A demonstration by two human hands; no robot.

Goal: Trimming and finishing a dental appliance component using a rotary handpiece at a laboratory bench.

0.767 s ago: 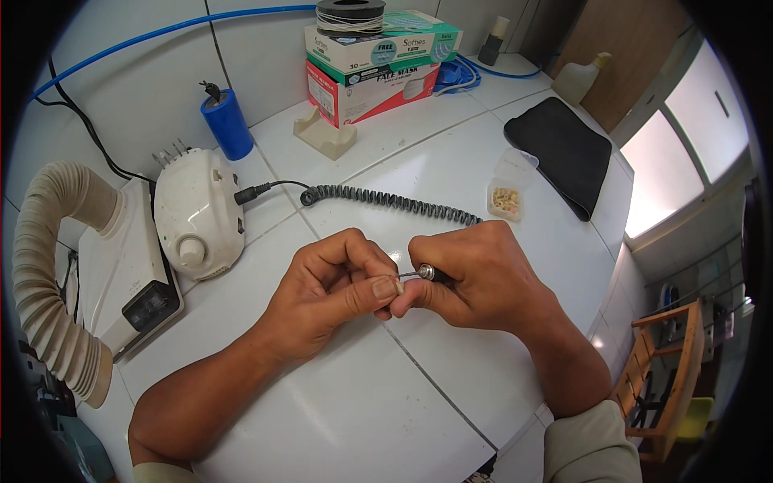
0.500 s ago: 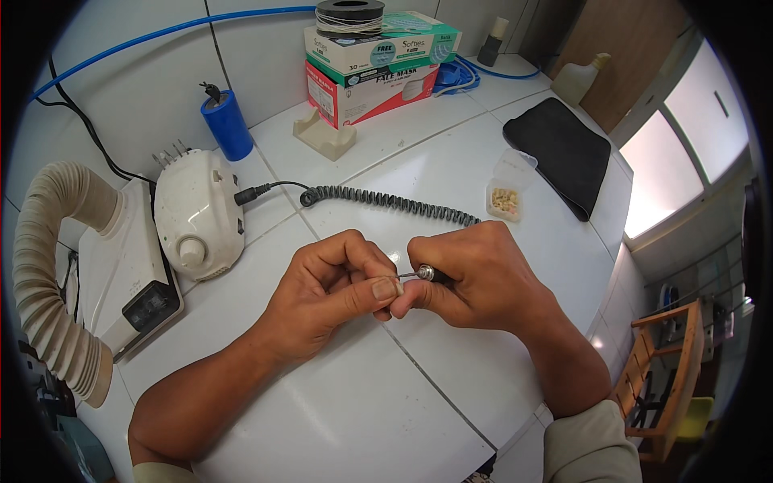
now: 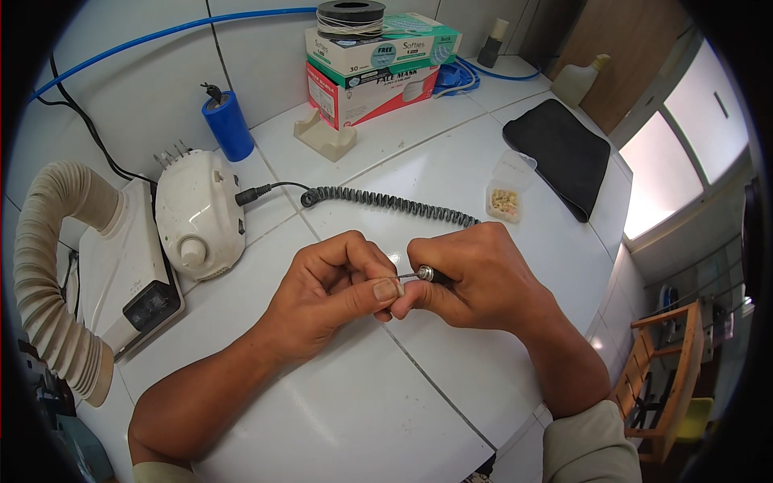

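Note:
Over the middle of the tiled table, my left hand [image 3: 326, 290] is closed in a pinch between thumb and fingertips. A small pale piece [image 3: 399, 287] shows at the thumb's tip, too small and covered to name. My right hand [image 3: 483, 278] is wrapped round a rotary handpiece [image 3: 428, 274] with a dark body and silver collar. Its thin metal bit points left and reaches the pale piece at the left fingertips. My right thumb is close against the left fingers. A coiled dark cord [image 3: 386, 199] runs from behind my right hand to the white motor control box [image 3: 197, 217].
Left stands a suction unit [image 3: 121, 274] with a ribbed beige hose [image 3: 36, 266]. A blue cylinder [image 3: 227, 127], mask boxes [image 3: 374, 97] with a wire spool [image 3: 350, 18], and a beige stand [image 3: 324, 138] are at the back. A small clear case [image 3: 503, 205] of tooth-coloured bits lies near a black mat [image 3: 560, 153].

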